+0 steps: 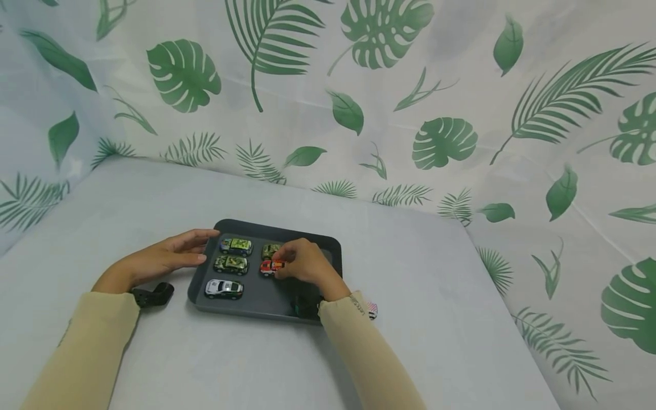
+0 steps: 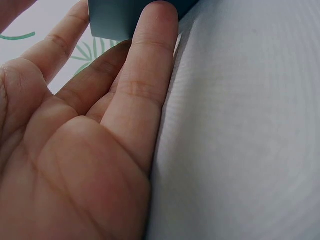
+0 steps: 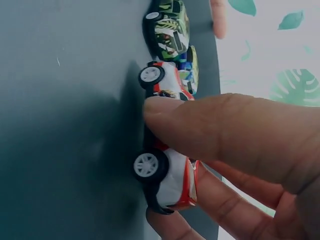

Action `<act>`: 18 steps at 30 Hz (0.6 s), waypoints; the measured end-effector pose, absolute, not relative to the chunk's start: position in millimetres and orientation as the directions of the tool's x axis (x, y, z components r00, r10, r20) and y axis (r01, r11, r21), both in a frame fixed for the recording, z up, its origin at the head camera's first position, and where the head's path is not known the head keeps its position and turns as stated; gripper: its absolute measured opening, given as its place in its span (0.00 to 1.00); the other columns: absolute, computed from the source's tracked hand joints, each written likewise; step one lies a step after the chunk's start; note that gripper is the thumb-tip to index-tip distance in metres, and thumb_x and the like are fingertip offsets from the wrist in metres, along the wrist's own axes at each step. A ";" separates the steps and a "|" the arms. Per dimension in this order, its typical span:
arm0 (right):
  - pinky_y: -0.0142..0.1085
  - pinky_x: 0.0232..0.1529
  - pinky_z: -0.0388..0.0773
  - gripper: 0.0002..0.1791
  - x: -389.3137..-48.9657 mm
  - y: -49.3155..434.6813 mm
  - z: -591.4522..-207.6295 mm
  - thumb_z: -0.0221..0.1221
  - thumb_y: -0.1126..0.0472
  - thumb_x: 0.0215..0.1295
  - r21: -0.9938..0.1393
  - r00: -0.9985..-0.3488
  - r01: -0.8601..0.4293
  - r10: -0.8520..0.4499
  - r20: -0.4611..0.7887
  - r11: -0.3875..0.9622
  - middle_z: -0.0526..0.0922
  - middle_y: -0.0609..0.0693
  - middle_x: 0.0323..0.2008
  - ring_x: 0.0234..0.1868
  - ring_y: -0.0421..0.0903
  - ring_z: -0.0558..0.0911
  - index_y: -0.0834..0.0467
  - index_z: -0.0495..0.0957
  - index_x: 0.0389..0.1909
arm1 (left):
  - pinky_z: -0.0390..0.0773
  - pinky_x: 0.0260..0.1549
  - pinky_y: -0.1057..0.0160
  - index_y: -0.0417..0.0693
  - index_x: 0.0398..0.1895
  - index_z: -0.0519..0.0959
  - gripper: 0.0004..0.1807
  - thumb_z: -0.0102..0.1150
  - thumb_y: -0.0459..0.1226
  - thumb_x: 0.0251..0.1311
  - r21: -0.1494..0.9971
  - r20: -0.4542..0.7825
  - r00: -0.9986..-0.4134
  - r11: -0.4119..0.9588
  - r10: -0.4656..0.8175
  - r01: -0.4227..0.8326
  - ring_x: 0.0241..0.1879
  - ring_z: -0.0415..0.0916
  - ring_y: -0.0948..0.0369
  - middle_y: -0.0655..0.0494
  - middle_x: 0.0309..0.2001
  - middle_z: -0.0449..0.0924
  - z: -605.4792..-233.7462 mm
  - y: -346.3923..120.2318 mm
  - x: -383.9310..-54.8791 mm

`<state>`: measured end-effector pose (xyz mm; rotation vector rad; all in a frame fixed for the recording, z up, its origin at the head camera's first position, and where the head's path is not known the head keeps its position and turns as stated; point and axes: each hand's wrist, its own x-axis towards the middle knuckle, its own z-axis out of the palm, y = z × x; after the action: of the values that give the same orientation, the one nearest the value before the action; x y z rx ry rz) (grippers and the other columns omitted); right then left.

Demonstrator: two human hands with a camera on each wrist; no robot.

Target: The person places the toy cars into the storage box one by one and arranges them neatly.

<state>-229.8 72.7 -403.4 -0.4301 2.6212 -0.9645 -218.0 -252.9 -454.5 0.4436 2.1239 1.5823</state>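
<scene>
A dark grey tray (image 1: 256, 302) lies on the white table. My right hand (image 1: 307, 265) pinches a red and white toy car (image 1: 267, 267) over the tray's middle; the right wrist view shows the thumb across the side of the car (image 3: 175, 182). Just behind it stands a camouflage toy car (image 1: 269, 250), partly hidden by the hand. Down the tray's left side are a yellow-green and blue car (image 1: 236, 246), another camouflage car (image 1: 231, 264) and a white car (image 1: 224, 289). With its fingers extended, my left hand (image 1: 161, 259) touches the tray's left edge (image 2: 112, 22).
Beyond the tray's right edge, a small pink and white item (image 1: 373, 310) shows partly from behind my right sleeve. A black wrist device (image 1: 155, 295) sits at my left wrist. A leaf-patterned cloth (image 1: 348, 114) rises behind the table (image 1: 410, 256).
</scene>
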 end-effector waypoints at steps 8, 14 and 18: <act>0.48 0.53 0.86 0.15 -226.0 66.8 -401.7 0.79 0.70 0.58 -0.603 -0.914 -0.190 -0.364 -0.179 0.774 0.92 0.54 0.49 0.55 0.54 0.88 0.59 0.91 0.46 | 0.57 0.74 0.26 0.44 0.87 0.54 0.40 0.59 0.43 0.80 0.955 -0.164 -0.849 0.296 0.503 -0.010 0.82 0.47 0.28 0.31 0.85 0.48 -453.5 -253.6 -217.3; 0.44 0.47 0.86 0.15 -226.2 65.1 -403.3 0.79 0.70 0.57 -0.563 -0.917 -0.205 -0.358 -0.176 0.801 0.91 0.53 0.46 0.50 0.51 0.87 0.58 0.91 0.45 | 0.55 0.75 0.25 0.44 0.87 0.54 0.41 0.59 0.43 0.80 0.954 -0.167 -0.848 0.299 0.503 -0.011 0.82 0.46 0.28 0.31 0.85 0.47 -452.8 -254.0 -217.0; 0.44 0.45 0.85 0.15 -225.8 65.1 -402.2 0.80 0.70 0.57 -0.561 -0.915 -0.216 -0.366 -0.169 0.799 0.91 0.52 0.45 0.49 0.51 0.87 0.59 0.91 0.46 | 0.54 0.75 0.25 0.45 0.87 0.54 0.41 0.60 0.43 0.80 0.954 -0.176 -0.846 0.300 0.503 -0.020 0.83 0.44 0.28 0.32 0.86 0.46 -452.8 -254.1 -217.7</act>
<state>-225.8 65.1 -402.2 -0.4494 2.7186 -0.8001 -217.7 -254.1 -452.8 0.4295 2.1271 1.5708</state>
